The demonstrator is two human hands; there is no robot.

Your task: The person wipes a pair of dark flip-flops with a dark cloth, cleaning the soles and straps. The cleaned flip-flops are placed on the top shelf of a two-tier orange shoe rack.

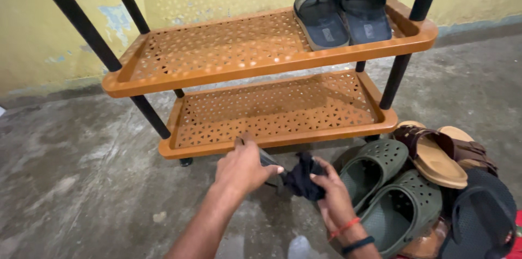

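Two hands [242, 169] [331, 194] gripping one dark shoe [299, 180], two green clogs [389, 194]

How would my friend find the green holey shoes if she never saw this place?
Look for the orange shoe rack with black poles. On the floor at its right end lies a heap of shoes. The green clogs sit at the heap's front, side by side; only they are green with round holes, unlike the brown sandals behind.

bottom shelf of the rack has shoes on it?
No. The bottom shelf is bare; the only pair on the rack, dark slippers, sits on the top shelf.
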